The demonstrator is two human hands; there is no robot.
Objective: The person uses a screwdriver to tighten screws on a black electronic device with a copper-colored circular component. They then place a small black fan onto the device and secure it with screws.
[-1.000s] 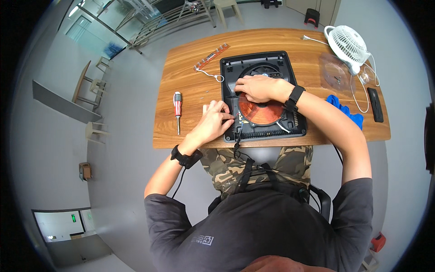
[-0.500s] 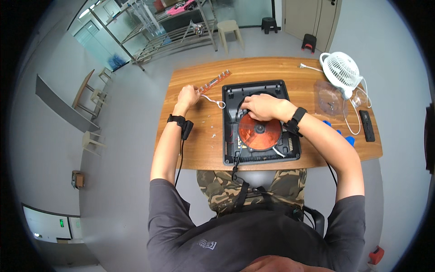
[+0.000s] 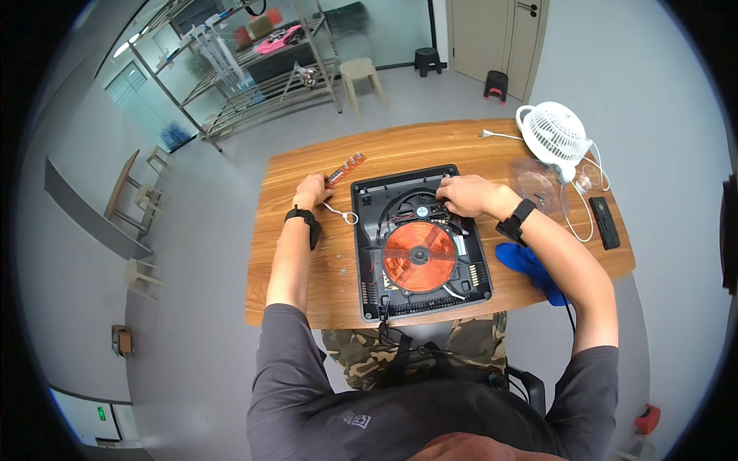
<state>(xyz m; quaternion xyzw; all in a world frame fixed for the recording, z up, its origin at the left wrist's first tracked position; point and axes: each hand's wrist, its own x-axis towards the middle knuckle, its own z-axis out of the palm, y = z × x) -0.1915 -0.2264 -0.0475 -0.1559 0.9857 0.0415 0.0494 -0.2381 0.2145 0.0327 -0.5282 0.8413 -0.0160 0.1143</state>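
An opened induction cooker [image 3: 360,253] lies on the wooden table in front of me, its black housing showing the insides. A round copper coil [image 3: 407,278] fills its near half, with a small black fan [image 3: 407,212] just beyond. My left hand [image 3: 312,189] is closed on the near end of a narrow orange circuit board strip [image 3: 347,167] left of the housing. A white cable [image 3: 343,214] with a looped end trails from beside that hand. Over the housing's far right part, my right hand [image 3: 470,197] has its fingers curled down among the parts; what they pinch is hidden.
Several small screws [image 3: 343,270] lie left of the cooker. To the right are a clear plastic tray [image 3: 530,201], a white desk fan [image 3: 556,132] with its cord, a black bar-shaped piece [image 3: 605,223] and a blue object [image 3: 523,261] partly under my right forearm.
My right hand has shifted right across the housing, uncovering the small fan and more of the coil. My left hand stays at the circuit board strip. The whole view has tilted.
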